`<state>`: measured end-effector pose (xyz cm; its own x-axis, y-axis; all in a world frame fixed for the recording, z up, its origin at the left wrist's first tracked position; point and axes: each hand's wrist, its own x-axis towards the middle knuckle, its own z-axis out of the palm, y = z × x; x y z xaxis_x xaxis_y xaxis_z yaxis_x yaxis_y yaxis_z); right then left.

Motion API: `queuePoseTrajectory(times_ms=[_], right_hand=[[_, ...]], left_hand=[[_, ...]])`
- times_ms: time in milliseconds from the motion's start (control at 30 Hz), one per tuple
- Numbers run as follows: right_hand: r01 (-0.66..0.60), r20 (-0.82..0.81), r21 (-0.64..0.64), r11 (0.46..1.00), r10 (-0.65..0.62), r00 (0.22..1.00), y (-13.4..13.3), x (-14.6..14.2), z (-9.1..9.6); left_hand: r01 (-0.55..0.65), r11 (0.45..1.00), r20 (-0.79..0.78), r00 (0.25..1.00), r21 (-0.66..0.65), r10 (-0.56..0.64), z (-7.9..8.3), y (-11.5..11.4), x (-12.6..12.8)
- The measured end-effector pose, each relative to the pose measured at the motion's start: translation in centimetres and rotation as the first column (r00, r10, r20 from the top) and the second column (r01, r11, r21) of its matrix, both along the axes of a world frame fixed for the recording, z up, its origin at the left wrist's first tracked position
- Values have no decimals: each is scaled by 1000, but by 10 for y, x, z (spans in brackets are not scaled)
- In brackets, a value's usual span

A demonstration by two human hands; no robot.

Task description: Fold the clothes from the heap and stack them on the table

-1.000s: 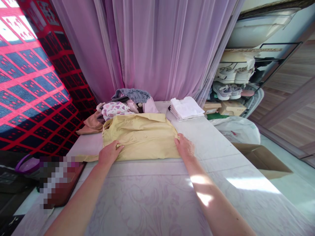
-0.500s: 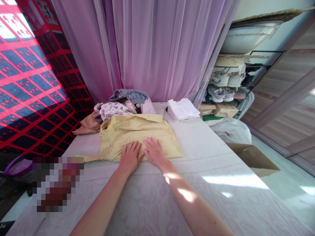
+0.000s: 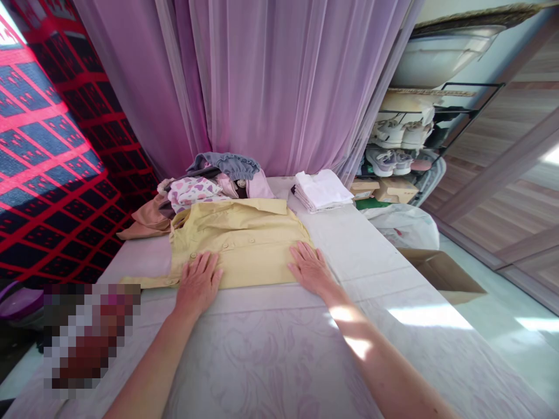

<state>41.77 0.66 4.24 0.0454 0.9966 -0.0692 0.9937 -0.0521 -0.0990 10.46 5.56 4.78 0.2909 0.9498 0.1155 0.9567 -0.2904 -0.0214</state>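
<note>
Yellow button-front shirt [image 3: 240, 244] lies flat near the far edge of the pale damask-covered surface [image 3: 271, 361], its collar toward that edge, and I have both hands on it. My left hand [image 3: 198, 284] presses near the lower hem, fingers [image 3: 205, 265] spread and open, gripping nothing. My right hand [image 3: 311, 269] sits flat at the shirt's right side, its fingers [image 3: 301, 253] equally open and unclenched. Just behind the collar is a heap of clothes [image 3: 205, 186], with a heart-print piece [image 3: 192, 193], a grey garment [image 3: 220, 164] and tan fabric [image 3: 146, 227]. A folded white stack [image 3: 321, 190] lies to the right, near the far edge.
</note>
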Motion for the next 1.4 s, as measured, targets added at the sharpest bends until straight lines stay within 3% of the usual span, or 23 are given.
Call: queuePoseTrajectory(times_ms=[167,267,433,500,600,733,833,1033,1233,1400], right_hand=[[1,4,39,999,-1,1000,2,-4,-3],[5,-52,142,990,2,999,-2,-1,-5],[-79,-240,324,943,163,957,-27,26,-17],[-123,-263,352,928,224,939,-38,40,-21],[-154,-234,368,917,252,939,-44,55,-20],[-194,-113,405,893,259,959,-37,57,-16],[-187,-41,435,881,226,973,-32,55,-17],[-170,-17,396,902,192,981,-45,56,-17],[-117,-83,231,966,140,987,-67,53,-6],[-150,-121,189,970,174,977,-70,49,22]], left_hand=[[13,999,29,999,39,-15,-8,8,-21],[48,989,103,993,137,-63,-11,8,-26],[276,913,206,916,300,-344,-4,-9,-45],[353,893,170,897,280,-408,0,-17,-54],[384,900,72,911,208,-406,7,-19,-62],[404,910,-80,914,98,-397,14,-11,-60],[389,917,-137,916,89,-376,17,-6,-55],[396,904,-129,917,161,-378,26,-16,-55],[407,913,-75,912,24,-404,33,-46,-56],[376,925,-6,926,-53,-377,50,-53,-43]])
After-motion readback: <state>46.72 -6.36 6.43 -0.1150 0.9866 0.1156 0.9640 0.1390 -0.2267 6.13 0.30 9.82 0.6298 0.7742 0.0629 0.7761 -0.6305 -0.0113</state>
